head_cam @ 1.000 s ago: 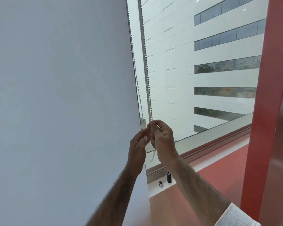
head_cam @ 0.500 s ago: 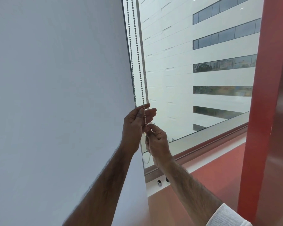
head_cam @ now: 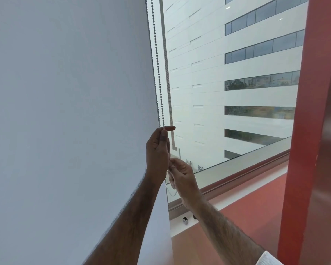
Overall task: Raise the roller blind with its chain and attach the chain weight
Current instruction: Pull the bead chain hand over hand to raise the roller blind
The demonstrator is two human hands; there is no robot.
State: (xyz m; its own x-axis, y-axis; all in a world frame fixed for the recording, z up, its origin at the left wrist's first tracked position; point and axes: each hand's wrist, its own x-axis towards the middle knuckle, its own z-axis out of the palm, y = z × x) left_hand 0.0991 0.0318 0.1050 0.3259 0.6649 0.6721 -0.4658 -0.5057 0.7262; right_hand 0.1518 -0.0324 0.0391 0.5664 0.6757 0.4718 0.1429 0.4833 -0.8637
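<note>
A pale grey roller blind (head_cam: 69, 115) fills the left of the head view and hangs down past the sill. Its bead chain (head_cam: 157, 60) runs in two strands along the blind's right edge. My left hand (head_cam: 158, 152) pinches the chain between thumb and forefinger at the top of its grip. My right hand (head_cam: 182, 178) sits just below and right, fingers closed on the same chain. The chain's lower loop (head_cam: 171, 193) dangles beneath both hands. A small silver and black piece (head_cam: 185, 220) stands on the white sill; a dark piece (head_cam: 194, 217) beside it is mostly hidden by my right forearm.
The window glass (head_cam: 237, 92) looks onto a white building. A white sill (head_cam: 178, 225) runs along the window's foot. Red floor (head_cam: 246, 211) lies to the right, and a red column (head_cam: 310, 131) stands at the right edge.
My left hand has climbed up the chain, from level with my right hand to well above it. My right hand stayed low on the chain. The blind's extent looks unchanged.
</note>
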